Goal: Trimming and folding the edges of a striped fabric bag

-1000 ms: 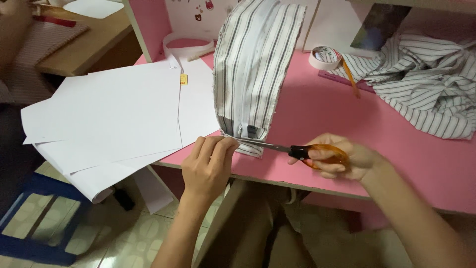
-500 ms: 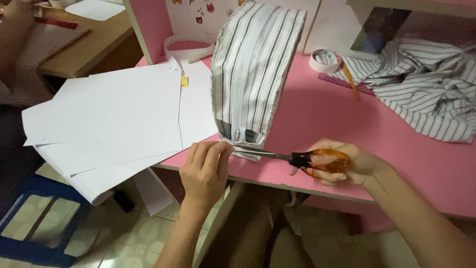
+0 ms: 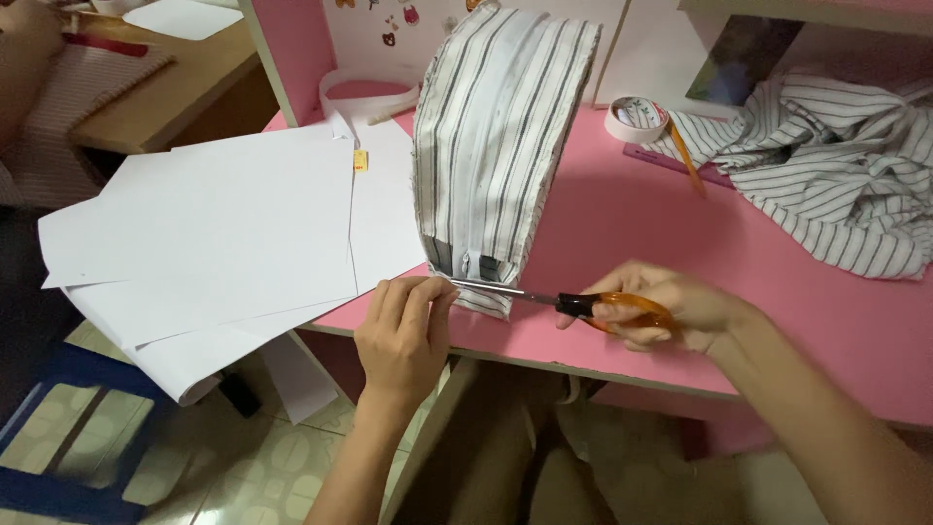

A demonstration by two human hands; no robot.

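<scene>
Head view. A long folded piece of white fabric with grey stripes (image 3: 501,146) is laid on the pink desk top (image 3: 622,224), its near end reaching the front edge of the desk. That near end is pinched between the thumb and curled fingers of the left hand (image 3: 403,335), which is closed around the lower left corner of the cloth. A pair of orange-handled scissors with metal blades (image 3: 573,303) is gripped in the right hand (image 3: 671,309), the fingers being passed through and closed around the handles. The blades are pointed to the left and are laid against the near end of the striped fabric, just beside the left fingertips; how far apart the blades stand cannot be told. A stack of large white paper sheets (image 3: 214,233) is spread to the left of the fabric and overhangs the desk edge. A crumpled garment of the same striped cloth (image 3: 836,175) is heaped at the far right, with a roll of white tape (image 3: 637,119) and an orange pencil (image 3: 685,156) lying near it.
</scene>
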